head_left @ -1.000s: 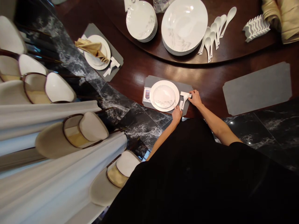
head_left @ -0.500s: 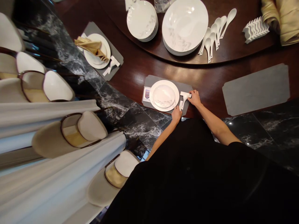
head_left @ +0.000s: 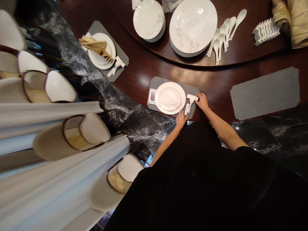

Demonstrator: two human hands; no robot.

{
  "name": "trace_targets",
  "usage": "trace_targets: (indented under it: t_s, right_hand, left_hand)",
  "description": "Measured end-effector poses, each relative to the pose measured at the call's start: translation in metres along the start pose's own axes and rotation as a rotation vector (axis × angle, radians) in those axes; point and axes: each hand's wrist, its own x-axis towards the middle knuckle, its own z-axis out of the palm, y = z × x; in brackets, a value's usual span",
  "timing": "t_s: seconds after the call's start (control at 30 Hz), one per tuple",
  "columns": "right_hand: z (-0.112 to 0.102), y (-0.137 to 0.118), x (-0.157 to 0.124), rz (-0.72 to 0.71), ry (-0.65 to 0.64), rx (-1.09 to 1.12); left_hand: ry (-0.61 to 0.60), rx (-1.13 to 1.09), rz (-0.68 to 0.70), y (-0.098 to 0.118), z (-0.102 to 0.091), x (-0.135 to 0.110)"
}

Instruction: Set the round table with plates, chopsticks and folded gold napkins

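A white dinner plate (head_left: 158,104) with a smaller grey-marked plate (head_left: 170,98) on top lies on a grey placemat (head_left: 163,80). To its right, a white rest (head_left: 191,96) lies crosswise with a white spoon (head_left: 192,101) against it. A narrow white sleeve (head_left: 186,109) lies beside the spoon. My right hand (head_left: 202,102) has its fingertips closed at the rest's right end. My left hand (head_left: 181,120) is at the plate's lower right rim, thumb apart from the fingers, near the sleeve's lower end. A printed white card (head_left: 152,96) lies left of the plate.
The raised round turntable (head_left: 192,61) carries stacked small plates (head_left: 148,21), large plates (head_left: 192,27), several spoons (head_left: 222,35), wavy white rests (head_left: 266,31) and folded tan cloths (head_left: 298,24). Another setting (head_left: 102,51) is at left, a bare placemat (head_left: 266,93) at right. Chairs (head_left: 93,131) stand left.
My left hand has drawn slightly left, away from the sleeve, towards the plate rim. My right hand stays at the rest. The view has shifted slightly.
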Motion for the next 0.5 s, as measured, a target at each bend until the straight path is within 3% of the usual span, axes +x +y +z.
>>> trace_targets:
  t_s: [0.5]
  right_hand:
    - [0.0010, -0.0042, 0.0009, 0.000, 0.003, -0.027]
  left_hand:
    - [0.008, -0.005, 0.016, 0.0061, 0.0050, 0.0071]
